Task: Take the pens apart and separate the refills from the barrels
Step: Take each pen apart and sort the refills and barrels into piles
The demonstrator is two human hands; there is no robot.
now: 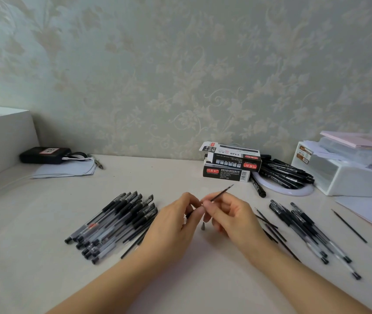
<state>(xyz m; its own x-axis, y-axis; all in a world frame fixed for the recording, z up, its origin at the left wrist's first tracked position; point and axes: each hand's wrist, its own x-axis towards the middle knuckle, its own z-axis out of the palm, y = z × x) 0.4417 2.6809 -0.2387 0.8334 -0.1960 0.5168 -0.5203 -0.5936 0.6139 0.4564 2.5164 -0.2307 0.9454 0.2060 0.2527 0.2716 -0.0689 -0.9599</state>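
A heap of black gel pens point(114, 225) lies on the pale table point(180, 279) left of my hands. My right hand point(230, 216) pinches a thin black refill point(222, 191) that points up and to the right. My left hand point(176, 220) is closed on a pen barrel, mostly hidden behind its fingers. A small grey pen tip piece point(203, 227) hangs or lies just below my fingers. Loose refills point(271, 230) lie right of my right hand. A group of barrels point(309, 232) lies further right, with one single refill point(349, 225) beyond it.
Two stacked pen boxes point(230, 164) stand at the back, with more black pens point(284, 173) on a white round plate beside them. A white storage box point(348, 168) sits at the right, papers and a black device point(44, 155) at the left.
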